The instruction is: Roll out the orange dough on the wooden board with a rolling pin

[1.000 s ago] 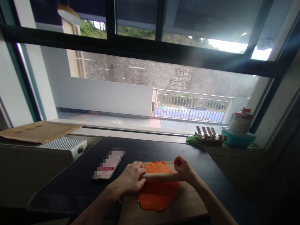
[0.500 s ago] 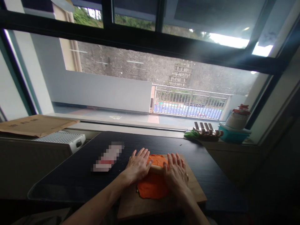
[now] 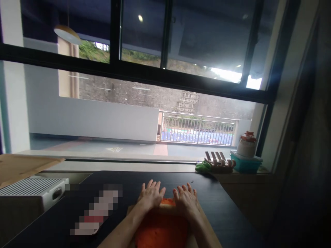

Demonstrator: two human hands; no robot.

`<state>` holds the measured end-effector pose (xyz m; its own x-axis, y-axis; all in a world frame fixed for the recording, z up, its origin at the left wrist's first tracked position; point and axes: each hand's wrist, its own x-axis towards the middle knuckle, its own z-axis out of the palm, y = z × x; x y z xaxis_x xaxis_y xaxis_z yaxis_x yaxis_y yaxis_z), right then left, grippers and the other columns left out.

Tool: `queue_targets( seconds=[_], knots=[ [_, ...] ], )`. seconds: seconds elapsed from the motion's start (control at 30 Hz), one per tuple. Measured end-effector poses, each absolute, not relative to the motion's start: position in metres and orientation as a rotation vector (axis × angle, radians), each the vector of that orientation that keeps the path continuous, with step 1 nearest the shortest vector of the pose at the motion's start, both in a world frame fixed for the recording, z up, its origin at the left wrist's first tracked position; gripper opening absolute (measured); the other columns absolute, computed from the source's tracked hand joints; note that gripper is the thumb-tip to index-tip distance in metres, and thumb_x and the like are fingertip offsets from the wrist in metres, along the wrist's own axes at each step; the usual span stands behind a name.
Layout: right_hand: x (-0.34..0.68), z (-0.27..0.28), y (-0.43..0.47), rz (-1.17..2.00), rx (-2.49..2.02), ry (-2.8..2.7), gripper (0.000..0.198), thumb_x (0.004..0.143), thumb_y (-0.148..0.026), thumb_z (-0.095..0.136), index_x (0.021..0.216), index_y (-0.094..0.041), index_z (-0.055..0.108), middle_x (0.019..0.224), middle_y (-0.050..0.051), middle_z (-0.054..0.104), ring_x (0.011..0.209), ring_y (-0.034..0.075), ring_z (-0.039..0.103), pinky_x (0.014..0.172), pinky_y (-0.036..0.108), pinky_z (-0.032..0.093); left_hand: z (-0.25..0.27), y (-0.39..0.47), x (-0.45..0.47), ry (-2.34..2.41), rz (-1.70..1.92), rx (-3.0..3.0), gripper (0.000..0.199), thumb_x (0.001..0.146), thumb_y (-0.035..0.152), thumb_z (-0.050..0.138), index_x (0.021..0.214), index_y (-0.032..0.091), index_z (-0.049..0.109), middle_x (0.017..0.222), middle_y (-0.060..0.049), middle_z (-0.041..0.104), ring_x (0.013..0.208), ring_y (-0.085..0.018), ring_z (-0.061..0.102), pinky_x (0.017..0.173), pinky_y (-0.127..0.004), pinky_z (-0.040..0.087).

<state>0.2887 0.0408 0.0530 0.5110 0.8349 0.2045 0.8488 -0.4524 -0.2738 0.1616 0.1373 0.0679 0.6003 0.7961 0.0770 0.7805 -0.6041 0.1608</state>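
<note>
A flat orange sheet of dough or modelling clay [image 3: 161, 230] lies on a wooden board [image 3: 131, 208] at the bottom middle. Across its far part rests a pale rolling pin [image 3: 167, 208]. My left hand [image 3: 151, 196] is over the pin's left end, palm down, its fingers stretched forward. Over the right end, my right hand [image 3: 186, 199] lies likewise, fingers extended and slightly apart. Both ends of the pin are hidden beneath the hands. A little orange shows beyond the pin, between my hands.
The dark table [image 3: 230, 213] stands against a windowsill. A blurred-out pinkish item [image 3: 99, 210] lies to the left. Along the sill are a green item [image 3: 203, 167], a brown slatted object [image 3: 219, 162] and a teal box [image 3: 245, 162] with a jar on top. Brown cardboard [image 3: 28, 165] covers part of a radiator [image 3: 49, 193].
The camera view has tilted up and come nearer, so the table sits lower in the picture. Both hands have pushed forward with the rolling pin, leaving a smaller strip of orange beyond it.
</note>
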Motion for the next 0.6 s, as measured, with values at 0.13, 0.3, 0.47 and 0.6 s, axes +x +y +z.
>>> queue_targets(
  seconds=[0.13, 0.3, 0.47, 0.6],
  knots=[
    [0.284, 0.046, 0.036, -0.068, -2.416, -1.411, 0.048, 0.095, -0.045, 0.027, 0.126, -0.024, 0.058, 0.136, 0.007, 0.053, 0.137, 0.029, 0.028, 0.109, 0.052, 0.02, 0.067, 0.132, 0.155, 1.278, 0.219, 2.744, 0.058, 0.091, 0.045, 0.024, 0.136, 0.017, 0.047, 0.144, -0.01, 0.045, 0.139, -0.028, 0.029, 0.111, -0.055, 0.02],
    [0.255, 0.04, -0.007, -0.287, -2.327, -1.443, 0.049, 0.095, -0.042, 0.03, 0.133, -0.019, 0.052, 0.141, 0.009, 0.048, 0.139, 0.028, 0.025, 0.113, 0.046, 0.013, 0.062, 0.092, 0.124, 1.212, 0.33, 2.845, 0.052, 0.092, 0.041, 0.027, 0.131, 0.02, 0.054, 0.141, -0.009, 0.049, 0.137, -0.026, 0.034, 0.113, -0.053, 0.018],
    [0.255, 0.046, -0.011, -0.254, -2.33, -1.473, 0.046, 0.095, -0.04, 0.033, 0.13, -0.019, 0.055, 0.138, 0.009, 0.05, 0.138, 0.027, 0.027, 0.112, 0.045, 0.013, 0.058, 0.09, 0.122, 1.21, 0.365, 2.87, 0.051, 0.092, 0.041, 0.028, 0.127, 0.018, 0.057, 0.138, -0.01, 0.052, 0.135, -0.026, 0.036, 0.113, -0.053, 0.019],
    [0.276, 0.053, 0.024, -0.186, -2.314, -1.468, 0.039, 0.094, -0.039, 0.036, 0.118, -0.023, 0.062, 0.13, 0.008, 0.058, 0.135, 0.027, 0.033, 0.109, 0.045, 0.019, 0.059, 0.119, 0.141, 1.254, 0.372, 2.821, 0.051, 0.091, 0.045, 0.029, 0.125, 0.02, 0.057, 0.135, -0.01, 0.056, 0.133, -0.027, 0.039, 0.111, -0.054, 0.022]
  ],
)
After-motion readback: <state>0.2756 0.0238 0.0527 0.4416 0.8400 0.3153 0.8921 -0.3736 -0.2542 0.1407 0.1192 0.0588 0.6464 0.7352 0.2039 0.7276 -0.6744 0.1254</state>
